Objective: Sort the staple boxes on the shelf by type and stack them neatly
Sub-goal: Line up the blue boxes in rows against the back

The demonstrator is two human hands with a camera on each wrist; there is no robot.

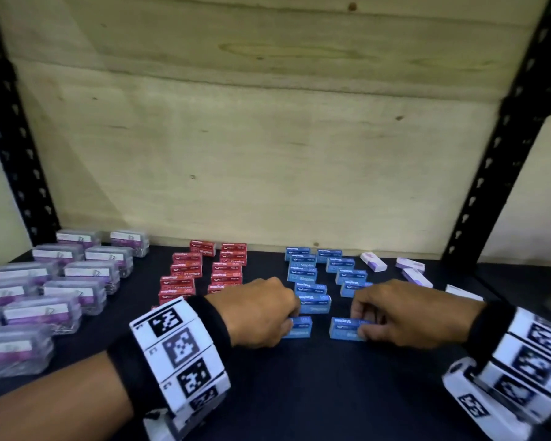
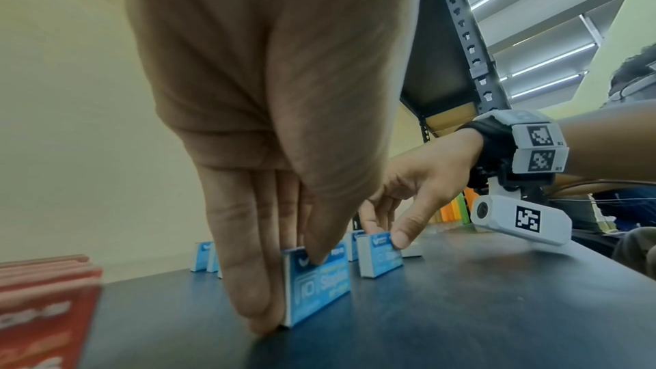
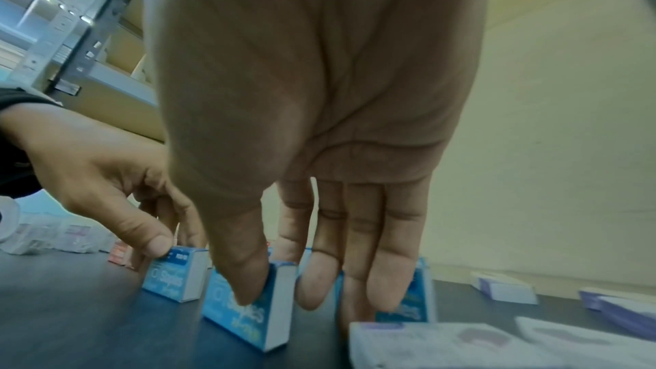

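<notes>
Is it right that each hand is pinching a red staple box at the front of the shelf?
No, the colour is wrong. The left hand and right hand each pinch a blue staple box, as the head view shows; the red boxes sit untouched further left. The rest stands.

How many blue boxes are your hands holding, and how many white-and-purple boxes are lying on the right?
Blue boxes held: 2, one in the left hand, one in the right hand
White-and-purple boxes: 4
Total: 6
</notes>
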